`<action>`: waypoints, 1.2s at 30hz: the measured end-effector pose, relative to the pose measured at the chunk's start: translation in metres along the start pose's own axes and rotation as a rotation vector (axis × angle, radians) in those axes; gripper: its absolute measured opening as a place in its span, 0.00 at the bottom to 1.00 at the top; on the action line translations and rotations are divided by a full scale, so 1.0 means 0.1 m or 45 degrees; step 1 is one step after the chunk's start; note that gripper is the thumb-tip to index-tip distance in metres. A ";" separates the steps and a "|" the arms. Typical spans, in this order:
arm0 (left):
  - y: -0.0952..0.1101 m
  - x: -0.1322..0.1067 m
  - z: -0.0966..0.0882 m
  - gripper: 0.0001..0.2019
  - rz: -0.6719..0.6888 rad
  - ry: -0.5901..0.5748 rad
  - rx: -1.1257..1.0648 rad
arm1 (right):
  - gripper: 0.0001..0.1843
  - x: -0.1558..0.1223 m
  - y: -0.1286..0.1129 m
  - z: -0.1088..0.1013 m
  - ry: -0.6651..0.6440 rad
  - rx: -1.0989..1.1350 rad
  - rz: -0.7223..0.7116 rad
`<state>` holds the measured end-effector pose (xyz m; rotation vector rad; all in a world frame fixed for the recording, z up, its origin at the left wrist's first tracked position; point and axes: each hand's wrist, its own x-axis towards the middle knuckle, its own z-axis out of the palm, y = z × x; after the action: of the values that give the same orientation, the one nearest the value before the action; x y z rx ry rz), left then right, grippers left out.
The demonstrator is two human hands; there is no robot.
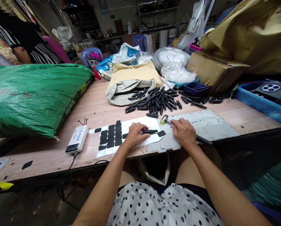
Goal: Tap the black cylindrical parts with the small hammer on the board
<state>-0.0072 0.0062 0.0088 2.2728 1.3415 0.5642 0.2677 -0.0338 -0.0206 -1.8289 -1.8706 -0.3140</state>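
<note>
My left hand (136, 134) pinches a slim black rod-like part (151, 131) that lies level over a white sheet (140, 123). In my right hand (184, 131) is a small hammer; its head (164, 119), with a yellow-green face, points left and its dark handle (204, 140) sticks out behind the hand. Black rounded-square pads (111, 135) sit in rows on the sheet left of my left hand. One loose black pad (161, 133) lies between the hands. Under my right hand is a grey board (206, 122). Beyond both hands spreads a heap of similar black parts (158, 100).
A white power bank (77, 139) with a cable stands at left, near a big green sack (34, 97). Behind the heap lie a beige sack (133, 78) and clear plastic bags (175, 62). At right are a cardboard box (216, 70) and a blue basket (260, 102). Someone (24, 44) is at far left.
</note>
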 end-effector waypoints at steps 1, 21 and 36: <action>-0.03 -0.02 0.03 0.12 -0.004 0.045 -0.026 | 0.15 0.00 0.00 0.00 0.000 -0.001 -0.004; -0.07 -0.05 0.08 0.10 -0.036 0.168 -0.165 | 0.20 -0.21 -0.82 -0.38 -0.094 0.789 -0.028; -0.05 -0.05 0.06 0.09 -0.054 0.132 -0.135 | 0.22 -0.33 -0.82 -0.45 -0.103 0.548 -0.006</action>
<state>-0.0097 0.0031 0.0003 2.1511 1.3712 0.7296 0.1943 -0.0900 0.0156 -1.5606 -1.8224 0.1559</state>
